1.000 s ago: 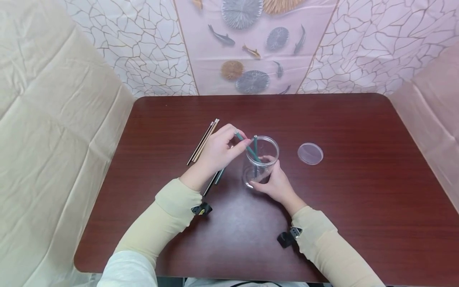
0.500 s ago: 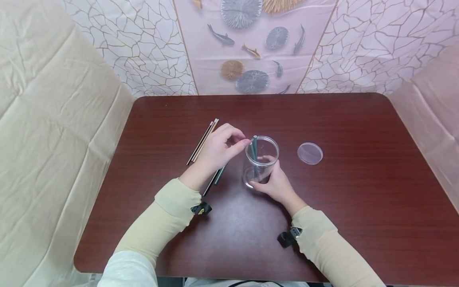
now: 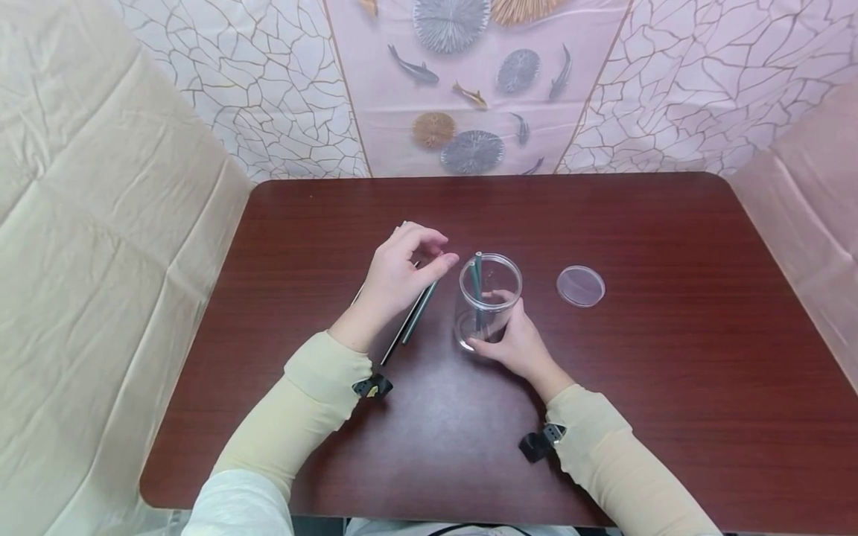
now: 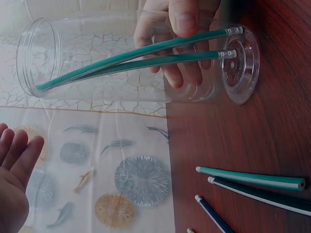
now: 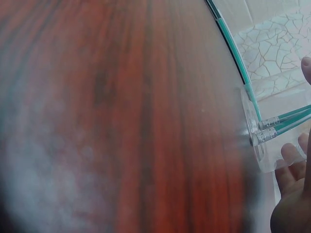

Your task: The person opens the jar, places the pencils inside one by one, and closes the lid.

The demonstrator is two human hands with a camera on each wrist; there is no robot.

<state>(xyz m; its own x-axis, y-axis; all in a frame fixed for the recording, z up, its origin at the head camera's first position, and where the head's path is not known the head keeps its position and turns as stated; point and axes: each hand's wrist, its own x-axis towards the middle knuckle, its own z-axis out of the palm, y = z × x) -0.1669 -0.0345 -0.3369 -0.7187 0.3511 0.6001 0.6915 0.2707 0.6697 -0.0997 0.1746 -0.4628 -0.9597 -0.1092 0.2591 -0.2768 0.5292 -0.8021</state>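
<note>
A clear plastic jar stands upright on the table. My right hand holds its lower part, thumb on the near side and fingers around the far side. Two green pencils lean together inside the jar, eraser ends down at its base. My left hand hovers just left of the jar with bent, relaxed fingers and nothing held. Beneath and beside it lie a green pencil and a dark pencil. More pencils lie farther left, mostly covered by that hand; the left wrist view shows a dark blue pencil.
A round clear lid lies flat to the right of the jar. The dark red-brown wooden table has patterned cloth behind it and cream cloth at the left.
My left hand lowered a second green pencil into the jar, let go of it and moved back left over the loose pencils. My right hand stays on the jar.
</note>
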